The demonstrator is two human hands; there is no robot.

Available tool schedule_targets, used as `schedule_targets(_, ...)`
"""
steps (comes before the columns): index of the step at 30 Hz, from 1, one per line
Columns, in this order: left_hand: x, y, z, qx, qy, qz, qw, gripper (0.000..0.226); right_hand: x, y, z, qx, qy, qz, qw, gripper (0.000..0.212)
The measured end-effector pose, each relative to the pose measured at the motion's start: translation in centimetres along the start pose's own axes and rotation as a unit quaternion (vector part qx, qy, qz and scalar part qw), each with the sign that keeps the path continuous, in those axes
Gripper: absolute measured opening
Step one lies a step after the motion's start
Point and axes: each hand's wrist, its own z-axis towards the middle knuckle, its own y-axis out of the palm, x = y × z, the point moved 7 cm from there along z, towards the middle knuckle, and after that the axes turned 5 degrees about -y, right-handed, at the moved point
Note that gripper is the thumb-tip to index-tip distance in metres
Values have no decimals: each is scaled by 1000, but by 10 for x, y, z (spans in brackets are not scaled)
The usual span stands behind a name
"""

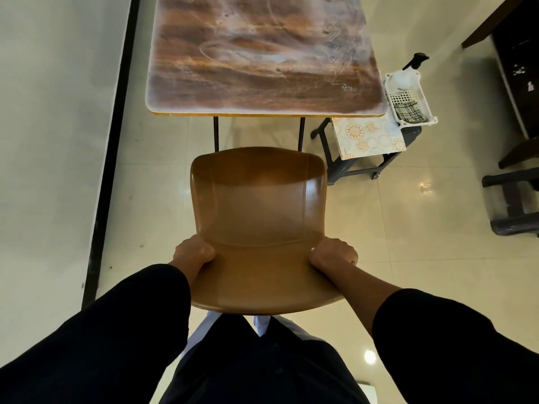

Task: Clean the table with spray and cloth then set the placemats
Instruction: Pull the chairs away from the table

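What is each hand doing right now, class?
Left hand: closed, gripping the left edge of the brown chair.
Right hand: closed, gripping the chair's right edge.

Dark sleeves (pixel 122 325) pushed up the forearms, dark trousers (pixel 256 368).

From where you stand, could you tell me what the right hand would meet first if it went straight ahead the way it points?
The right hand, gripping the chair, points forward and leftward toward the table. It would likely meet the chair's own seat first; depth is unclear.
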Motion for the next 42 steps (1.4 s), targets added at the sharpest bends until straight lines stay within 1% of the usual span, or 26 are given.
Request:
schedule_targets(2, 19, -12, -10, 56, 57, 100, 992, 22, -12, -6, -2, 18, -49, -78, 996, 34)
schedule_targets(3, 31, -18, -18, 82, 84, 132, 984, 25, -19, -10, -4, 33, -84, -96, 991, 33)
schedule_targets(5, 57, -25, -39, 106, 149, 156, 971, 33, -33, -15, -13, 39, -158, -69, 984, 33)
schedule_targets(8, 84, -23, -75, 83, 247, 123, 958, 36, -48, -22, -39, 11, -266, 28, 964, 45)
schedule_targets(11, 85, -14, -108, 48, 317, 96, 942, 34, -53, -30, -74, -25, -356, 76, 931, 54)
schedule_targets(13, 74, -4, -129, 25, 344, 121, 931, 33, -48, -31, -95, -35, -395, 75, 915, 56)
schedule_targets(16, 47, 10, -160, 28, 391, 167, 904, 38, -39, -22, -123, -60, -432, 44, 899, 61)
schedule_targets(17, 38, 14, -168, 32, 411, 170, 895, 45, -36, -18, -131, -71, -442, 31, 894, 65)
schedule_targets(18, 28, 18, -173, 32, 427, 170, 888, 57, -35, -13, -136, -71, -453, 13, 889, 70)
schedule_targets(20, 12, 28, -168, 32, 437, 193, 878, 88, -32, -5, -138, -46, -461, -35, 885, 81)
schedule_targets(21, 6, 32, -163, 38, 443, 210, 871, 94, -30, 0, -136, -24, -458, -58, 887, 82)
schedule_targets(24, -4, 37, -155, 104, 479, 235, 840, 76, -31, 11, -136, 68, -426, -119, 894, 70)
schedule_targets(25, -6, 39, -151, 130, 489, 242, 828, 75, -32, 15, -139, 97, -415, -129, 895, 66)
schedule_targets(27, -9, 40, -144, 163, 490, 251, 819, 71, -35, 20, -144, 157, -398, -118, 896, 59)
schedule_targets(30, -9, 37, -146, 192, 508, 238, 805, 60, -37, 20, -149, 214, -386, -96, 892, 56)
schedule_targets(33, -10, 37, -146, 214, 506, 246, 799, 53, -38, 21, -152, 228, -383, -97, 890, 58)
schedule_targets(35, -11, 36, -147, 212, 501, 240, 804, 55, -39, 24, -151, 222, -376, -101, 894, 60)
schedule_targets(38, -9, 31, -151, 226, 505, 225, 802, 55, -39, 27, -147, 216, -363, -101, 901, 63)
schedule_targets(42, -5, 25, -151, 230, 504, 220, 803, 57, -40, 21, -146, 231, -360, -103, 898, 58)
